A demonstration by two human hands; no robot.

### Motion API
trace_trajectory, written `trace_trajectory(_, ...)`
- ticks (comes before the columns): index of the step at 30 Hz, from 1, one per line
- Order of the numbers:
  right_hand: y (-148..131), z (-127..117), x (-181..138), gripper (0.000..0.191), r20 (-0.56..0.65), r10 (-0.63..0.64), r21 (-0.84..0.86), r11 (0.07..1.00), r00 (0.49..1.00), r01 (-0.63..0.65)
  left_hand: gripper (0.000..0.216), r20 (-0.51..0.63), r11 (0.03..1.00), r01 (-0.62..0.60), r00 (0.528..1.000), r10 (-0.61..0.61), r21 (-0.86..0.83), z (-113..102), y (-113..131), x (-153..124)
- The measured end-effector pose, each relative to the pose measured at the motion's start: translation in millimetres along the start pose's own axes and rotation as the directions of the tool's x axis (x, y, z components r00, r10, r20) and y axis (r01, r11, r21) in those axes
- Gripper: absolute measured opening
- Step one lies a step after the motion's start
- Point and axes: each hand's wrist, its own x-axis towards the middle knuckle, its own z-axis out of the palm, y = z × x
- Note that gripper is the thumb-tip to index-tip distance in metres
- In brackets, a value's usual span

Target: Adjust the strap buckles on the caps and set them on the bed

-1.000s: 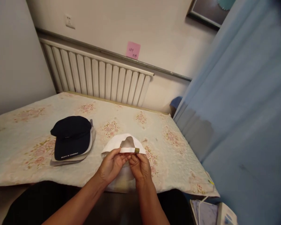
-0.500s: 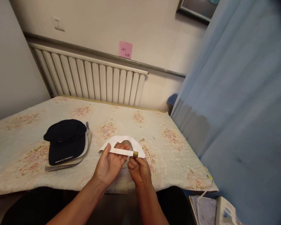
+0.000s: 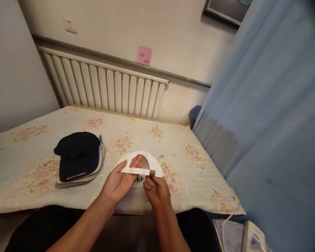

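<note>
Our left hand (image 3: 118, 184) and right hand (image 3: 158, 192) grasp a white cap (image 3: 155, 163) in their fingers (image 3: 149, 182). Stacked caps (image 3: 79, 157) lie nearby.

White cap (image 3: 155, 162) with brass-coloured buckle (image 3: 152, 173)

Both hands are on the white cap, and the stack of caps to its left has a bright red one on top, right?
Not quite: in the head view, the top cap of the stack is dark, not red. The left hand and right hand are indeed on the white cap.
</note>
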Motion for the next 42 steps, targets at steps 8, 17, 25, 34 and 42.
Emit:
trace_trajectory(8,3,3,-5,0.023,-0.032,0.019,-0.023,1.0,0.999,-0.02,0.055,0.12,0.999,0.031,0.992,-0.033,0.018,-15,1,-7)
trace_trajectory(17,3,4,-9,0.022,-0.031,0.032,-0.107,0.994,0.999,-0.035,0.054,0.164,0.995,0.079,0.983,-0.088,0.06,-24,2,-11)
trace_trajectory(25,7,4,-8,0.023,-0.07,0.043,-0.098,0.994,0.997,-0.049,0.035,0.205,0.973,0.108,0.967,-0.151,0.206,-28,3,-19)
trace_trajectory(34,9,3,-9,0.024,-0.085,0.047,-0.095,0.994,0.995,-0.055,0.033,0.265,0.968,0.109,0.949,-0.169,0.228,-32,5,-20)
trace_trajectory(42,12,7,-9,0.031,-0.091,0.033,-0.113,0.993,0.995,-0.044,0.033,0.184,0.984,0.081,0.977,-0.11,0.158,-34,-8,-21)
